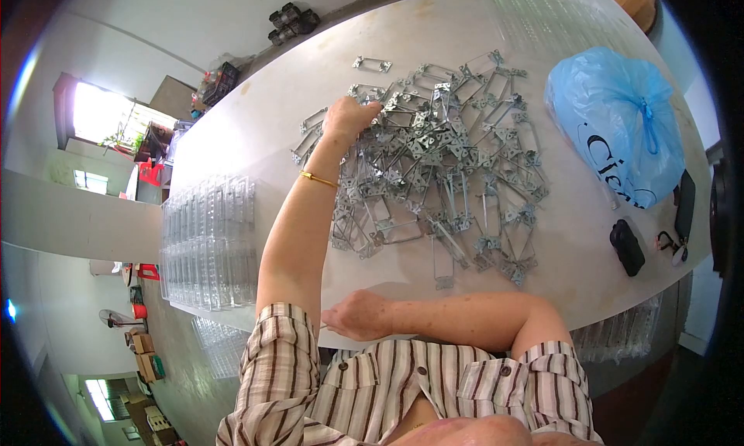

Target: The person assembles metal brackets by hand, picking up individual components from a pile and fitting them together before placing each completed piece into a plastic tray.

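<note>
A loose pile of metal brackets [434, 144], wire-like frames with small plates at their ends, covers the middle of the table. My left hand [350, 119] reaches to the pile's upper left edge. Its fingers are closed on a metal bracket [364, 92], partly covered by the hand. Close to my body, my right hand [360, 314] rests at the near table edge, loosely curled. No object shows in it, and its fingertips are partly hidden. One single bracket [373, 64] lies apart, beyond the pile.
Clear plastic trays [208, 244] are stacked on the left of the white table [294, 58]; more trays [558, 20] lie at the far right. A tied blue plastic bag [612, 120] sits on the right, near a black case [626, 247] and keys [679, 254].
</note>
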### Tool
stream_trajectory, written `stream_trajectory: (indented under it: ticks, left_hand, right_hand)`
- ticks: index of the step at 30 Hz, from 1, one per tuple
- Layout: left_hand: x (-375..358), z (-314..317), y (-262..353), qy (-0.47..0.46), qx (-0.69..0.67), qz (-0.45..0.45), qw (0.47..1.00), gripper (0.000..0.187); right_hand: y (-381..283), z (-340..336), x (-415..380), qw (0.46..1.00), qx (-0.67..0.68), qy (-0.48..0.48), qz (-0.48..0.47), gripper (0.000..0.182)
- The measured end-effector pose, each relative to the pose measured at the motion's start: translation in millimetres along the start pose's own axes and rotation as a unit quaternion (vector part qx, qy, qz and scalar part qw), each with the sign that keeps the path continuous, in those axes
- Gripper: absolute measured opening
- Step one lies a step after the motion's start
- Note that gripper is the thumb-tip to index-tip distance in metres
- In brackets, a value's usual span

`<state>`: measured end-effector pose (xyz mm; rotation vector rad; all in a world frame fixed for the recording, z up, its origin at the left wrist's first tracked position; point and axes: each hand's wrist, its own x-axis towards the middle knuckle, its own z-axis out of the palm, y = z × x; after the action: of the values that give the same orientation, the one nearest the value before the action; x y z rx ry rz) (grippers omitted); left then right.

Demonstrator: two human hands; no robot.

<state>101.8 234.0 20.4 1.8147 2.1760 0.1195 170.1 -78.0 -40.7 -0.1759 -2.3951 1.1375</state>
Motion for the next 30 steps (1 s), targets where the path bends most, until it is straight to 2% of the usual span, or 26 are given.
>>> stream_trajectory:
  ticks: [6, 13, 19, 21, 22, 24, 25, 27, 29, 30]
  left_hand:
    - [-9.7, -15.0, -0.5, -0.024, -0.06, 0.003, 0.998, 0.044]
    - [-11.9, -14.7, -4.2, -0.035, -0.124, 0.023, 0.991, 0.032]
    - [-38.7, -35.0, -6.8, -0.021, -0.217, 0.092, 0.972, 0.026]
    - [-46.1, -38.7, -18.0, -0.038, -0.305, 0.132, 0.942, 0.024]
    - [-50.8, -39.3, -22.5, -0.037, -0.305, 0.132, 0.942, 0.024]
    - [-64.0, -39.9, -31.3, -0.154, -0.504, 0.132, 0.84, 0.021]
    - [-72.6, -40.4, -35.8, -0.152, -0.505, 0.13, 0.84, 0.021]
    - [-89.0, -42.7, -45.2, -0.242, -0.632, 0.134, 0.724, 0.019]
    - [-96.9, -42.1, -58.9, -0.242, -0.637, 0.135, 0.719, 0.019]
    - [-102.0, -41.2, -63.5, -0.245, -0.662, 0.128, 0.697, 0.018]
  right_hand:
    - [-0.4, -0.8, 0.1, 1.0, -0.01, 0.001, -0.003, 0.02]
    - [-1.4, -2.4, 0.1, 1.0, -0.018, -0.006, -0.005, 0.022]
    - [-7.2, -8.9, 0.6, 1.0, -0.013, -0.023, 0.008, 0.022]
    - [-8.5, -10.1, 1.4, 0.999, -0.014, -0.034, 0.016, 0.021]
    - [-7.5, -8.0, 2.7, 0.999, -0.011, -0.043, 0.022, 0.021]
    - [-7.4, -5.7, 4.3, 0.998, -0.007, -0.054, 0.027, 0.021]
    - [-8.6, -5.0, 4.7, 0.998, 0.001, -0.05, 0.04, 0.021]
    - [-8.9, -3.4, 5.3, 0.997, 0.007, -0.05, 0.049, 0.022]
    - [-9.4, -1.4, 5.1, 0.997, 0.013, -0.04, 0.059, 0.022]
    - [-11.3, -3.9, 6.3, 0.997, 0.013, -0.045, 0.056, 0.022]
